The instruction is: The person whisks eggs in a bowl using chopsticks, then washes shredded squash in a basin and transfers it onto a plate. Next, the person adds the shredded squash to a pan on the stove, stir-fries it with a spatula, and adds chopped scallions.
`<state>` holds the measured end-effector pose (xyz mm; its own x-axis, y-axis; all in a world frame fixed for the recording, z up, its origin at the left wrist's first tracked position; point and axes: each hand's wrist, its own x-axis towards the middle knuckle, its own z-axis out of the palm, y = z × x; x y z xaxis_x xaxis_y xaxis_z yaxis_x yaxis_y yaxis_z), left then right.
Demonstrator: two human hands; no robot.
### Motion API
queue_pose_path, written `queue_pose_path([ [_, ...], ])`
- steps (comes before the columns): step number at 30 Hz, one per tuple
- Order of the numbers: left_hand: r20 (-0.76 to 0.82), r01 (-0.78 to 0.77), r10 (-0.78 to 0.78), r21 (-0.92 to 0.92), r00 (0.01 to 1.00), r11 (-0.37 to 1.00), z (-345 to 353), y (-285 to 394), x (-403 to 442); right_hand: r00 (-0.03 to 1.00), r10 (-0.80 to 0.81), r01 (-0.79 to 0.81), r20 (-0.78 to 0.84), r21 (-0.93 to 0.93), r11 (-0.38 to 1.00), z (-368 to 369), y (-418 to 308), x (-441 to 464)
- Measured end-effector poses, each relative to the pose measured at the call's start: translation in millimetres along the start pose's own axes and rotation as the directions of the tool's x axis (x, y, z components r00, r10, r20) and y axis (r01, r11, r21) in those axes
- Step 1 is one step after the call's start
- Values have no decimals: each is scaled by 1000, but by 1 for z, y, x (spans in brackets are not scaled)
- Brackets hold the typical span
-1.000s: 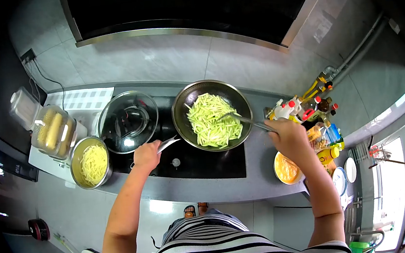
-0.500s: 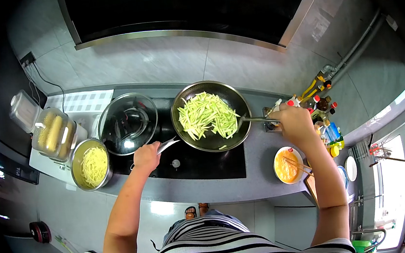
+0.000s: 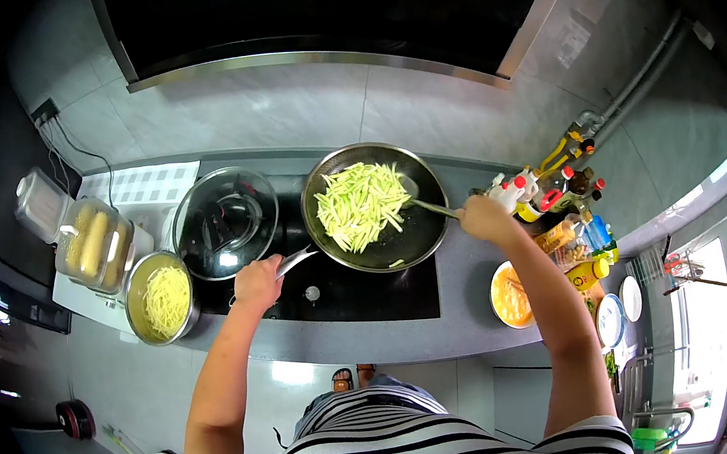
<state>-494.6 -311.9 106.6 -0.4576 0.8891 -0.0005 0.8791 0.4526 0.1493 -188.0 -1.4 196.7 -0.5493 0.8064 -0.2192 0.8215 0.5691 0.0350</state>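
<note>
My left hand (image 3: 259, 284) is closed round the handle (image 3: 296, 261) of a dark wok (image 3: 417, 241), which sits on the black cooktop. Pale green vegetable strips (image 3: 361, 205) are heaped in the wok's left and middle part. My right hand (image 3: 483, 219) grips a metal spatula (image 3: 433, 208) by its handle. The spatula's head touches the right side of the heap, partly hidden among the strips. Below my right forearm stands a bowl of beaten egg (image 3: 509, 299), its chopsticks mostly covered by the arm.
Left of the wok lies a glass lid (image 3: 225, 224). A metal bowl of yellowish shreds (image 3: 166, 304) and a clear container of corn cobs (image 3: 94, 246) stand farther left. Several sauce bottles (image 3: 553, 191) crowd the right. A range hood (image 3: 312, 57) hangs above.
My right hand has moved left and slightly down with the spatula. The strips have shifted left, baring more of the wok's right side. My left hand stays on the handle.
</note>
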Motion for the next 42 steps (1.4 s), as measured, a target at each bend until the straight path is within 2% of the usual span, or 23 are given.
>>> queue_pose_path([
  [1, 1, -3, 3, -1, 1000, 1000, 1, 0, -1, 1000, -24, 26, -13, 210, 977, 14, 2, 4],
  [4, -2, -6, 6, -11, 1000, 1000, 2, -1, 0, 994, -112, 101, -1, 447, 889, 30, 8, 0],
  [7, 2, -10, 10, -39, 1000, 999, 0, -1, 0, 965, -132, 195, -228, 284, 939, 3, 4, -42],
  [10, -21, -14, 13, -34, 1000, 999, -2, 0, -1, 954, -164, 217, -250, 198, 956, -28, 16, -63],
  [13, 10, -13, 13, -24, 1000, 1000, -5, 1, 0, 983, -54, 66, -175, 59, 996, -44, 28, -52],
  [16, -5, -26, 25, -48, 1000, 999, -4, 0, -1, 991, -5, 7, -131, 13, 1000, -19, 38, -6],
  [19, 0, -9, 9, -36, 1000, 999, -4, 1, -1, 982, -119, 150, -144, 226, 962, -1, 17, 37],
  [22, -14, -21, 21, -54, 1000, 998, -3, 0, -1, 949, -296, 316, -110, 336, 887, -2, -4, 63],
  [28, -3, -23, 23, -29, 1000, 999, -2, -3, 0, 869, -456, 486, -194, 155, 860, -49, -35, 34],
  [31, -11, -30, 30, -24, 999, 999, 1, -5, 1, 737, -595, 638, -320, 41, 769, -51, -34, 16],
  [35, 8, -23, 23, -28, 1000, 999, -1, -3, 1, 774, -562, 584, -292, -13, 811, -61, -21, -40],
  [40, 25, -4, 5, -18, 1000, 1000, -3, -1, 0, 882, -380, 384, -279, -44, 922, -89, -7, -131],
  [42, 27, -9, 9, -14, 1000, 1000, -3, -1, 0, 889, -339, 351, -309, -18, 936, -80, -5, -149],
])
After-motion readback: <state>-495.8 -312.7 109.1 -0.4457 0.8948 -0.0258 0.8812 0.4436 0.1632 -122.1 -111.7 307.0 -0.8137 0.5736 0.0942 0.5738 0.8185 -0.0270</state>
